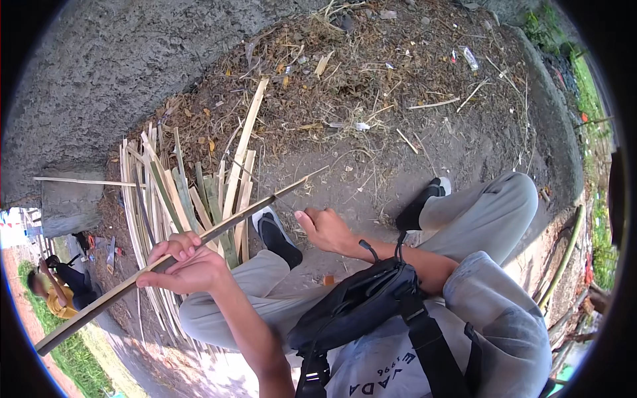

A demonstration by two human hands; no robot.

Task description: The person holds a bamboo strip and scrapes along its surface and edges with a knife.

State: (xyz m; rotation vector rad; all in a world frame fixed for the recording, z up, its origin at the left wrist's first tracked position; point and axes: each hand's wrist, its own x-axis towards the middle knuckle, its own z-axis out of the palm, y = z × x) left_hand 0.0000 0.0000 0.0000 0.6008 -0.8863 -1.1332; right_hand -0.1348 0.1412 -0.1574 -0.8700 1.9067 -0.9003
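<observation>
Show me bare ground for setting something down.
Mostly bare dirt lies between the right hand and right shoe; another patch runs from that shoe to the grey ledge. Crowded: left of the left shoe, where the held strip crosses over piled wooden strips.

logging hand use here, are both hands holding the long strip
No, only the left hand holds the long strip, while the right hand is apart from it.

Dark letters and digits on shirt
</observation>
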